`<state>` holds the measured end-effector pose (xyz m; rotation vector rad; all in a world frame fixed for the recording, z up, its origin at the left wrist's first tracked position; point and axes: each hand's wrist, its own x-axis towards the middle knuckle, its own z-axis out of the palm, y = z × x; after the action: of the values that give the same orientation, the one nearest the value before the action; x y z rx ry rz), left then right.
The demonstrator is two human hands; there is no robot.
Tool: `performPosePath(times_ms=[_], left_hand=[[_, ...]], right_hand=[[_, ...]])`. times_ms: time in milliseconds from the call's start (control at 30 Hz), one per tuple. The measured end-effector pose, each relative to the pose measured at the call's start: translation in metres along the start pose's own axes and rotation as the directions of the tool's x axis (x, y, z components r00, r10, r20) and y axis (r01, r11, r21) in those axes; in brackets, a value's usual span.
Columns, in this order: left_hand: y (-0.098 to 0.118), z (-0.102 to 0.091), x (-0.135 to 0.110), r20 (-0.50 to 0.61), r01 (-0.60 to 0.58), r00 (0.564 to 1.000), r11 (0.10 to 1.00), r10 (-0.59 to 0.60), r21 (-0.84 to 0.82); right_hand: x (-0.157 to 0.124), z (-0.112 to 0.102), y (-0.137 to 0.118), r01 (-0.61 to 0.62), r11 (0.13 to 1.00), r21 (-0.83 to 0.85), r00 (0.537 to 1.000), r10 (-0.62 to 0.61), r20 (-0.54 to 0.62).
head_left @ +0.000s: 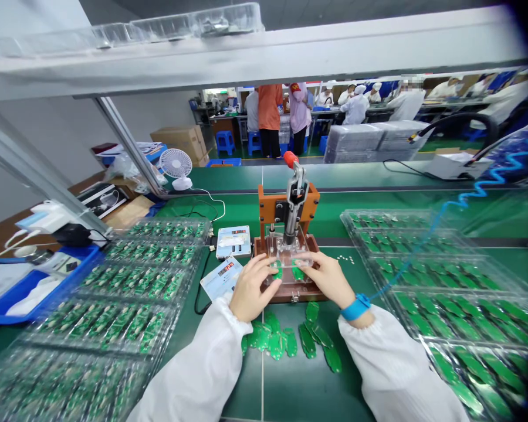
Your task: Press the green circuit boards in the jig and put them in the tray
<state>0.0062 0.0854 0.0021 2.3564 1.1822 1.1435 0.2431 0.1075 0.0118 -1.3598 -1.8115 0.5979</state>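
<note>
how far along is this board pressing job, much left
Done, by the look of it: trays of green boards stacked on the right. In hand: both the left hand and right hand seat boards in the press fixture. Left: loose boards on the mat and full trays to the left.

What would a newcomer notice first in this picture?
At centre, both hands, left hand and right hand, rest on a brown press fixture with a red-knobbed lever. Loose green circuit boards lie before it, and clear plastic trays of green boards flank both sides.
</note>
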Motion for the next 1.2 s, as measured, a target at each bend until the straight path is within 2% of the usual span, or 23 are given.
performPosePath(times_ms=[267, 433, 533, 633, 733, 800, 867, 933, 1033, 1067, 1133, 1200], left_hand=[[0.001, -0.001, 0.000, -0.002, -0.009, 1.000, 1.000, 0.009, 0.009], [0.000, 0.001, -0.002, 0.012, 0.003, 1.000, 1.000, -0.003, 0.002], [0.001, 0.004, -0.005, -0.025, 0.038, 0.999, 0.999, -0.038, 0.010], [0.005, 0.008, -0.008, -0.090, 0.133, 0.987, 0.991, -0.133, -0.002], [0.010, 0.010, -0.011, -0.155, 0.179, 0.971, 0.983, -0.184, -0.044], [0.011, 0.010, -0.011, -0.207, 0.180, 0.960, 0.981, -0.191, -0.069], [0.011, 0.009, -0.012, -0.258, 0.175, 0.946, 0.980, -0.195, -0.096], [0.010, 0.009, -0.012, -0.309, 0.164, 0.932, 0.980, -0.191, -0.112], [0.008, 0.007, -0.012, -0.374, 0.137, 0.912, 0.985, -0.168, -0.107], [0.008, 0.007, -0.012, -0.393, 0.132, 0.905, 0.986, -0.162, -0.102], [0.008, 0.006, -0.012, -0.428, 0.123, 0.891, 0.988, -0.153, -0.098], [0.008, 0.004, -0.012, -0.469, 0.112, 0.871, 0.988, -0.148, -0.103]], right_hand=[[0.004, 0.005, 0.007, 0.041, 0.997, -0.059, 0.998, -0.043, -0.038], [0.006, 0.006, 0.006, 0.034, 0.999, -0.035, 0.997, -0.036, -0.073], [0.003, 0.004, 0.003, 0.033, 0.999, 0.015, 0.990, -0.030, -0.134], [0.003, -0.008, -0.004, 0.015, 0.995, 0.096, 0.958, 0.014, -0.288], [0.015, -0.032, -0.023, 0.055, 0.984, 0.171, 0.887, 0.030, -0.461], [0.034, -0.050, -0.045, 0.129, 0.973, 0.192, 0.854, -0.011, -0.521], [0.060, -0.066, -0.071, 0.236, 0.955, 0.179, 0.832, -0.104, -0.544], [0.093, -0.076, -0.097, 0.303, 0.935, 0.183, 0.848, -0.177, -0.499], [0.141, -0.085, -0.128, 0.242, 0.932, 0.270, 0.943, -0.160, -0.291], [0.153, -0.087, -0.137, 0.217, 0.930, 0.297, 0.962, -0.151, -0.229], [0.165, -0.090, -0.152, 0.219, 0.918, 0.330, 0.970, -0.169, -0.175], [0.156, -0.092, -0.165, 0.282, 0.894, 0.348, 0.954, -0.225, -0.196]])
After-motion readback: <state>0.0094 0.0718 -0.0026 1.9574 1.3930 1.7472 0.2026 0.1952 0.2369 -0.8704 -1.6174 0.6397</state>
